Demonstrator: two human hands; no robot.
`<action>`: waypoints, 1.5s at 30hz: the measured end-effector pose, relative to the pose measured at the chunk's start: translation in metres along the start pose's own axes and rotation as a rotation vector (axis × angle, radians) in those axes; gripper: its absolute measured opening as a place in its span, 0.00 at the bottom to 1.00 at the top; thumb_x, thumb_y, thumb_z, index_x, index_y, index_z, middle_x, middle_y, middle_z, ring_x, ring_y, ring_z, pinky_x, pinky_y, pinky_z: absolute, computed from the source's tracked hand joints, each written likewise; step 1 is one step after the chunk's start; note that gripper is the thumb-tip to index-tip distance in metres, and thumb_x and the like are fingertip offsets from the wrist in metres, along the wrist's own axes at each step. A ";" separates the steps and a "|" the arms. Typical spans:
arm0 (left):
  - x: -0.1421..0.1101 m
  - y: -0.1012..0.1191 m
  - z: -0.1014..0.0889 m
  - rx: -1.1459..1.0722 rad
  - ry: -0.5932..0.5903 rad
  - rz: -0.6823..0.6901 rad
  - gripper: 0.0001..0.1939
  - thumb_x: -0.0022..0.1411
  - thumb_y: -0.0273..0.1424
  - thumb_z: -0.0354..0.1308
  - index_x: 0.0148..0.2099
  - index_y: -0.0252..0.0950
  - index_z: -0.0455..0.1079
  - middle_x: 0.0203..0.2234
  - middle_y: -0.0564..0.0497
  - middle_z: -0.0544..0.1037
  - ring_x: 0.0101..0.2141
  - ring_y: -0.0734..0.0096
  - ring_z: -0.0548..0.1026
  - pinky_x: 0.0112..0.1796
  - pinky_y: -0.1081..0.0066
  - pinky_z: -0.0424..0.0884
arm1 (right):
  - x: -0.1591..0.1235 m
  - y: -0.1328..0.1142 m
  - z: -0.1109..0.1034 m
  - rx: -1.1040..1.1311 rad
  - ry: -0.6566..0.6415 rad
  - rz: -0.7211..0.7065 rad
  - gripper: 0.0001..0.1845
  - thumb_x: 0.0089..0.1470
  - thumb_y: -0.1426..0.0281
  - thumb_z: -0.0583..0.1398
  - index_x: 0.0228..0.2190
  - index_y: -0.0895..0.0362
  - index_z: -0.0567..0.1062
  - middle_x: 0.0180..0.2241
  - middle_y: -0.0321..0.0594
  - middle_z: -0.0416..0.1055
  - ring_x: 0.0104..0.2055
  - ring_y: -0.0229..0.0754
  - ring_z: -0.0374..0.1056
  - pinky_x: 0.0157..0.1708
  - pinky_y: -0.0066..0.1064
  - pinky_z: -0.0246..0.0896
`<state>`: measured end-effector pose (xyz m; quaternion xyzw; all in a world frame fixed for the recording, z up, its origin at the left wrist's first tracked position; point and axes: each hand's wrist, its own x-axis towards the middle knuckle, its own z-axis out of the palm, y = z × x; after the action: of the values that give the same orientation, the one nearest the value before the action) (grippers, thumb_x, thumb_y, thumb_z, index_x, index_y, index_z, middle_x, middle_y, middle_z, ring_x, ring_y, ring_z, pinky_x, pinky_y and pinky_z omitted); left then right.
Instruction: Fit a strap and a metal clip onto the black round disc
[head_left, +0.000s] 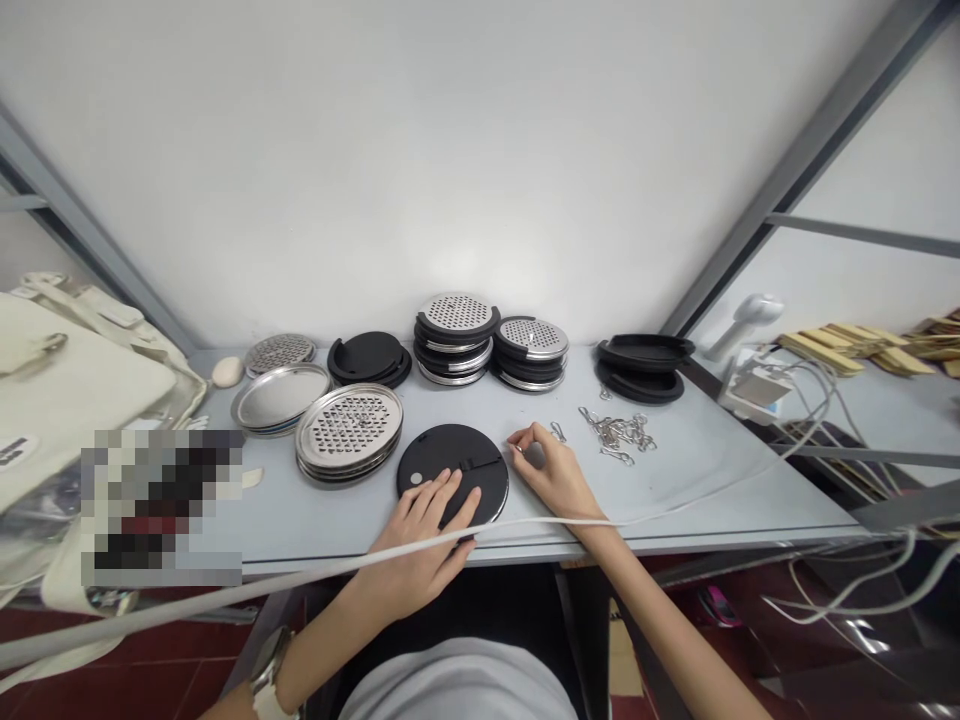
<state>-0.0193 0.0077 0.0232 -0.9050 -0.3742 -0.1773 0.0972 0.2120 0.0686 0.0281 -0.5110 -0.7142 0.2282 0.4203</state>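
Perforated metal discs (349, 430) sit stacked just left of the left hand (421, 538). That hand lies flat, fingers spread, gripping nothing, on the near part of the black disc (454, 450); even pressure there should keep it from sliding. Right hand (559, 478): thumb and forefinger curled near the disc's right edge; cannot tell whether they pinch anything. Fingertip control matters here. Metal clips (621, 432) lie right of it.

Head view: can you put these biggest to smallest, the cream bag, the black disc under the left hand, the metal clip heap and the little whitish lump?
1. Cream bag, even though partly cut off
2. Black disc
3. Metal clip heap
4. Whitish lump
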 end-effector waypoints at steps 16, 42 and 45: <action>0.000 -0.001 0.000 0.008 -0.017 0.010 0.26 0.67 0.35 0.47 0.65 0.36 0.52 0.60 0.40 0.58 0.59 0.54 0.58 0.53 0.56 0.58 | 0.001 -0.004 0.000 -0.037 -0.032 0.012 0.03 0.54 0.69 0.55 0.29 0.55 0.66 0.29 0.36 0.68 0.32 0.39 0.65 0.35 0.31 0.59; -0.001 -0.001 0.001 0.011 -0.015 0.004 0.26 0.67 0.37 0.46 0.65 0.38 0.52 0.60 0.41 0.59 0.59 0.55 0.58 0.53 0.56 0.57 | -0.001 -0.004 -0.001 -0.035 -0.100 -0.153 0.12 0.59 0.71 0.55 0.42 0.54 0.75 0.34 0.41 0.69 0.39 0.42 0.66 0.42 0.37 0.63; -0.001 -0.001 0.002 0.014 -0.012 0.004 0.26 0.67 0.36 0.47 0.65 0.37 0.52 0.60 0.40 0.59 0.58 0.54 0.58 0.53 0.56 0.58 | -0.001 -0.003 0.000 -0.027 -0.118 -0.191 0.12 0.59 0.71 0.54 0.43 0.54 0.74 0.35 0.42 0.69 0.40 0.42 0.65 0.42 0.37 0.63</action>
<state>-0.0201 0.0084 0.0210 -0.9060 -0.3744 -0.1692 0.1017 0.2102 0.0664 0.0303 -0.4318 -0.7862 0.2070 0.3907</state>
